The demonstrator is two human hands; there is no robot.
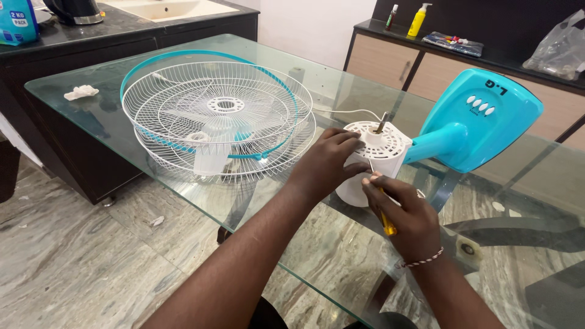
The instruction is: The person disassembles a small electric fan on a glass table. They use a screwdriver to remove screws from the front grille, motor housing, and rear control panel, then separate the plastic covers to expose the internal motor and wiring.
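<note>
Left hand (pixel 329 161) fingers clamped round white fan motor (pixel 372 158) on glass table (pixel 91 91), steadying it; right hand (pixel 405 216) fingers closed on yellow screwdriver (pixel 384 216), tip at motor's side; wire guards (pixel 216 119) stacked left of motor; blue base (pixel 475 119) right.

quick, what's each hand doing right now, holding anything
Left hand: closed around the white fan motor housing, steadying it.
Right hand: closed on a yellow-handled screwdriver, tip at the housing.

Blue rectangular pack (pixel 17 21) sits on the dark counter (pixel 91 33) top left. Over on the far sideboard (pixel 463 58): yellow squeeze bottle (pixel 418 20), a small labelled bottle (pixel 392 17), a crinkly clear bag (pixel 559 45).
</note>
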